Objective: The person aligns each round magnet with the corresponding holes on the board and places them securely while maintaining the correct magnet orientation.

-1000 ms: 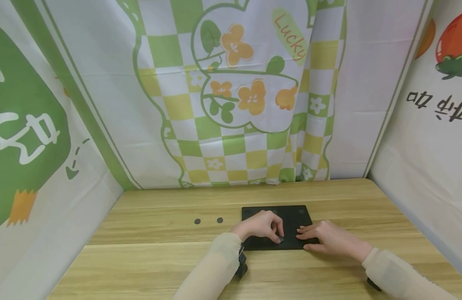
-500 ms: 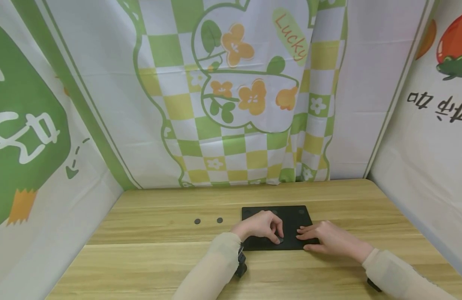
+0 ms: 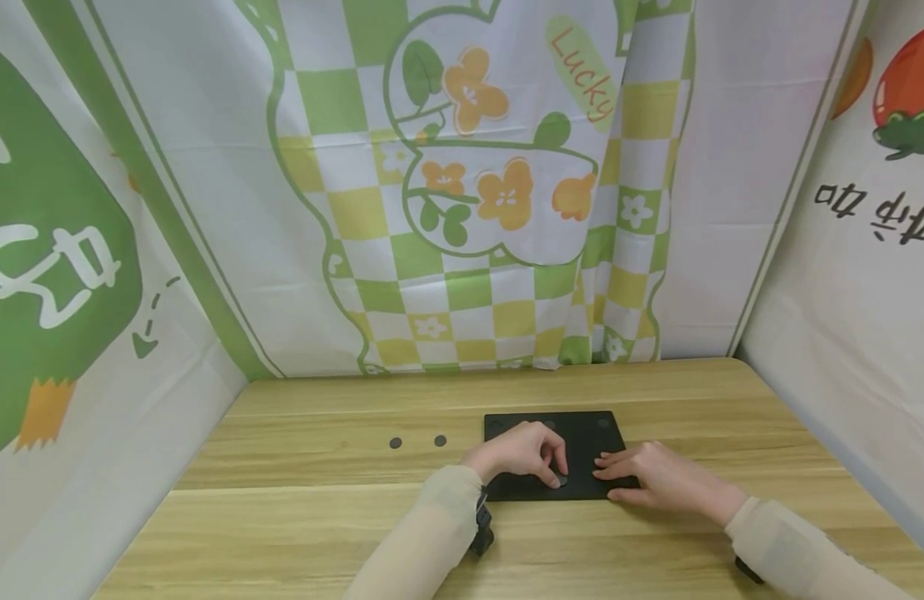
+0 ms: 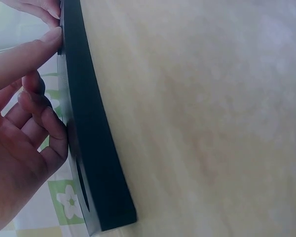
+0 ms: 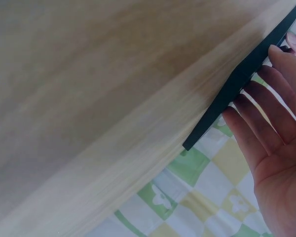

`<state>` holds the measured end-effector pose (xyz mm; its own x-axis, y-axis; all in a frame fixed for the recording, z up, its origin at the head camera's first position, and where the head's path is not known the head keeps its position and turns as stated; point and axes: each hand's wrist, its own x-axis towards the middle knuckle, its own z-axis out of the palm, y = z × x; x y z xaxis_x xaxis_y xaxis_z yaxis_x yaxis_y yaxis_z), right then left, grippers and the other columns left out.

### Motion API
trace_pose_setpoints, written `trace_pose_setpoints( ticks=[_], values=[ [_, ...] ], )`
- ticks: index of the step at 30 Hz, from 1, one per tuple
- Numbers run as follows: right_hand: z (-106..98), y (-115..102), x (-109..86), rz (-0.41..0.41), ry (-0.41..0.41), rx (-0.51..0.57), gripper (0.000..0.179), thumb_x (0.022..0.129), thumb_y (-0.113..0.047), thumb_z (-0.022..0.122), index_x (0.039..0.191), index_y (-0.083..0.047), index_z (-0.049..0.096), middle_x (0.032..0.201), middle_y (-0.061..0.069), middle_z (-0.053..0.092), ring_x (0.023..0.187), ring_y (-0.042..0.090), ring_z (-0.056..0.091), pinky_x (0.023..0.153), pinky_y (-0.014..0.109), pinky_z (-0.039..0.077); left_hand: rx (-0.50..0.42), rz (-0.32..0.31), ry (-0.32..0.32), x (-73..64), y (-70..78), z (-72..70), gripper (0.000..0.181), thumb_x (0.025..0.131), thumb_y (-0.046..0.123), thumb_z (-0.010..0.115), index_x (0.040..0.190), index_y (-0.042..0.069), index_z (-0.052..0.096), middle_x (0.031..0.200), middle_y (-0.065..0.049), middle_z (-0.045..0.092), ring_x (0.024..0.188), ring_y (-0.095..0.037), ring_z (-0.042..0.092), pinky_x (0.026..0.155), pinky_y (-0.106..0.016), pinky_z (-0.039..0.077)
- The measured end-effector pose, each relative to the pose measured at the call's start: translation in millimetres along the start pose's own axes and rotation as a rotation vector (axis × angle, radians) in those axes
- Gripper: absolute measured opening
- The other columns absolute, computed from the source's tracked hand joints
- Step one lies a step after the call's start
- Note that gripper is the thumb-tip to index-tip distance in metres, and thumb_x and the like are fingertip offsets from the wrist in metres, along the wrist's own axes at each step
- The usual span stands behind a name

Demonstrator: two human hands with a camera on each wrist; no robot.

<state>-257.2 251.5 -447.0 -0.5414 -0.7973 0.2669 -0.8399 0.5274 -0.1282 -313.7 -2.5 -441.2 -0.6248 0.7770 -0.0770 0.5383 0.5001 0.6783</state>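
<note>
A flat black board (image 3: 581, 458) lies on the table, its front side face seen in the left wrist view. My left hand (image 3: 523, 448) is over the board's middle, thumb and index finger pinching a small dark disc (image 3: 562, 481) at its surface. Its other fingers are curled under the palm in the left wrist view. My right hand (image 3: 654, 477) rests on the board's right part with fingers extended, fingertips along its top face in the right wrist view. Round spots show along the board's far edge, one at the right corner (image 3: 603, 423). The left hand and forearm hide the board's left part.
Two loose dark discs, a left one (image 3: 396, 443) and a right one (image 3: 441, 441), lie on the wooden table (image 3: 319, 508) left of the board. A checkered curtain (image 3: 462, 287) hangs behind the table's far edge, with printed cloth walls at both sides.
</note>
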Motion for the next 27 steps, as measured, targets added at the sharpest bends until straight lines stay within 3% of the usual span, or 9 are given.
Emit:
trace_pose_setpoints(
  ticks=[27],
  values=[
    [0.3,-0.3,-0.2,0.004,0.005,-0.003,0.029,0.086,-0.024,0.070,0.112,-0.012,0.071,0.115,0.011,0.068,0.103,0.025,0.067,0.077,0.038,0.057,0.011,-0.014,0.007,0.0,-2.7,0.7,0.011,0.075,0.013,0.080,0.080,0.020,0.074,0.057,0.004,0.055,0.050,-0.007,0.047,0.048,-0.019,0.039]
  ],
)
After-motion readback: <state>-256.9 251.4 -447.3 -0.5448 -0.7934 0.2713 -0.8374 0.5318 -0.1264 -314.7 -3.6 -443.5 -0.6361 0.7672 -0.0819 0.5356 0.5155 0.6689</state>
